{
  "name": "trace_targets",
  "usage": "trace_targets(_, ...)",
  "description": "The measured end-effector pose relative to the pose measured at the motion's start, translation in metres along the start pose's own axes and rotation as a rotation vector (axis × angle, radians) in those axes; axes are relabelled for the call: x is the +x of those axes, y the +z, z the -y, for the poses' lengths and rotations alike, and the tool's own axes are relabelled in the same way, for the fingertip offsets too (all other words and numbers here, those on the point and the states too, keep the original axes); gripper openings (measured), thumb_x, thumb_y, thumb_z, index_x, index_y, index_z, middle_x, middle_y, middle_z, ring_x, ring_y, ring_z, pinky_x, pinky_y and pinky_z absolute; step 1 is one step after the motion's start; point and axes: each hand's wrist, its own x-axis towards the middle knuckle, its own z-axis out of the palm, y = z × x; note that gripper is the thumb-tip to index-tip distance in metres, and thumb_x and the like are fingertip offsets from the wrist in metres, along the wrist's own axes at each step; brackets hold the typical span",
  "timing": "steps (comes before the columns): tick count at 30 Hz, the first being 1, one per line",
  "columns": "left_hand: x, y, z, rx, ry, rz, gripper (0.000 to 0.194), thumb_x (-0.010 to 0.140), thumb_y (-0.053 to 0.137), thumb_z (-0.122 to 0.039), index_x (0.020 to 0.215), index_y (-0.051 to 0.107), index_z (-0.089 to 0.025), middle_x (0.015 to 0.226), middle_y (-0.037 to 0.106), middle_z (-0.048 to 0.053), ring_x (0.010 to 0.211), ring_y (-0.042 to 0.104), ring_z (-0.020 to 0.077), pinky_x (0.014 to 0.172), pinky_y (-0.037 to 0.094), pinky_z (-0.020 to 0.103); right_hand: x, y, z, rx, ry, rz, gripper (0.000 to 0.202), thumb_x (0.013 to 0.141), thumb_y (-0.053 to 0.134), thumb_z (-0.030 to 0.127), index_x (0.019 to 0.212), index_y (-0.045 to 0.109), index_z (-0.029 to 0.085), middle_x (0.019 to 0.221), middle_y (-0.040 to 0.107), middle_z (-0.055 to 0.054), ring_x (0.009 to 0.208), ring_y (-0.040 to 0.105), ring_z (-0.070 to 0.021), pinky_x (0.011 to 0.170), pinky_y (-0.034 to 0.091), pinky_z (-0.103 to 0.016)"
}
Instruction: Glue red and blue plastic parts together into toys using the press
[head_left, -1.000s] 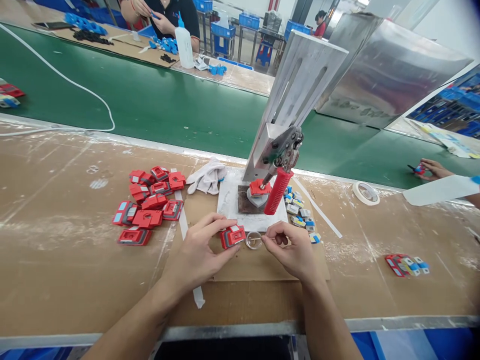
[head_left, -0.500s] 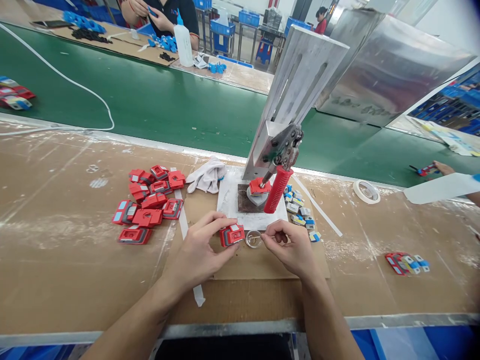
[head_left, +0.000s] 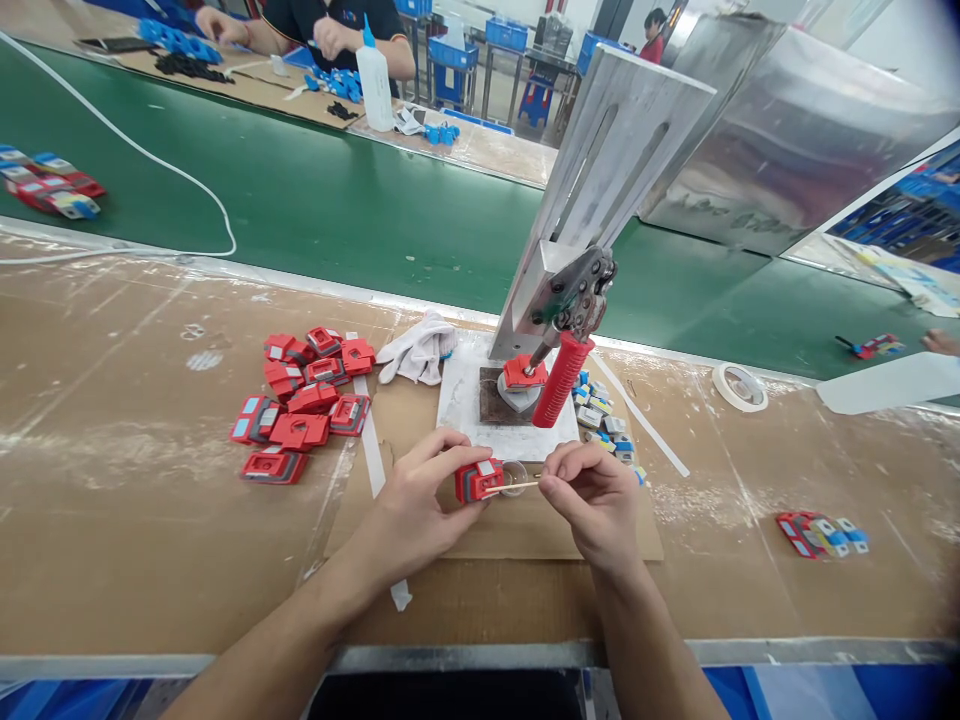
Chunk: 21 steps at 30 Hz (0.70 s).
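My left hand (head_left: 429, 500) is closed on a red plastic toy-like part (head_left: 477, 481) with a recess in its face. Between the thumb and fingers of my right hand (head_left: 594, 495) is a thin wooden stick (head_left: 523, 486), its tip at the red part's recess. Just behind the stick a small clear round dish (head_left: 514, 474) rests on the cardboard. Beyond my hands stands a toggle clamp with a red handle (head_left: 562, 380), and under its plunger another red piece (head_left: 523, 372) sits on a grey one.
Several red parts (head_left: 300, 428) are heaped at left beside a white glove (head_left: 420, 350). Small blue-and-white pieces (head_left: 604, 420) lie right of the clamp. A tape roll (head_left: 739, 387) and a red-and-blue assembly (head_left: 821, 535) are farther right. A green conveyor (head_left: 315, 210) crosses behind; a co-worker sits opposite.
My right hand has brought the stick from the dish to the red part. The part in my left hand has shifted slightly right. Assemblies on the conveyor at far left have moved right.
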Motion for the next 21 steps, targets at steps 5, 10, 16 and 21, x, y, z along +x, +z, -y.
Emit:
trace_targets(5, -0.0007, 0.0003, 0.0011, -0.006, 0.0, 0.012, 0.03, 0.084, 0.072, -0.012, 0.113, 0.072, -0.021, 0.106, 0.064, 0.005, 0.097, 0.066, 0.0162, 0.085, 0.053, 0.026, 0.0, 0.0034, 0.0008, -0.052, 0.012, 0.015, 0.021, 0.08, 0.077, 0.008, 0.073, 0.061, 0.02, 0.072, 0.069, 0.0, 0.062, 0.058, -0.0109, 0.053, 0.044, -0.02)
trace_targets(10, 0.0004, -0.0007, 0.0, -0.002, 0.015, -0.003, 0.028, 0.084, 0.072, -0.013, 0.111, 0.072, -0.02, 0.104, 0.064, 0.005, 0.097, 0.066, 0.0171, 0.085, 0.054, 0.027, -0.0014, 0.0037, -0.0003, -0.083, 0.038, 0.024, 0.022, 0.08, 0.078, 0.011, 0.073, 0.059, 0.02, 0.07, 0.068, 0.0, 0.059, 0.055, -0.011, 0.051, 0.04, -0.022)
trace_targets(16, 0.0022, -0.0038, -0.0037, 0.008, 0.002, 0.002, 0.027, 0.083, 0.071, -0.012, 0.109, 0.072, -0.019, 0.102, 0.064, 0.005, 0.094, 0.067, 0.0171, 0.083, 0.055, 0.027, 0.0003, 0.0034, 0.0004, -0.126, 0.027, 0.011, 0.022, 0.08, 0.079, 0.018, 0.071, 0.059, 0.02, 0.068, 0.069, -0.002, 0.056, 0.053, -0.0117, 0.048, 0.039, -0.023)
trace_targets(21, 0.0012, -0.0055, -0.0048, 0.017, -0.003, -0.01, 0.028, 0.082, 0.07, -0.01, 0.108, 0.073, -0.02, 0.102, 0.064, 0.005, 0.094, 0.067, 0.017, 0.082, 0.055, 0.026, 0.0017, 0.0017, 0.0016, -0.154, 0.027, -0.012, 0.025, 0.081, 0.08, 0.024, 0.07, 0.058, 0.021, 0.067, 0.068, -0.002, 0.054, 0.054, -0.0121, 0.046, 0.04, -0.024)
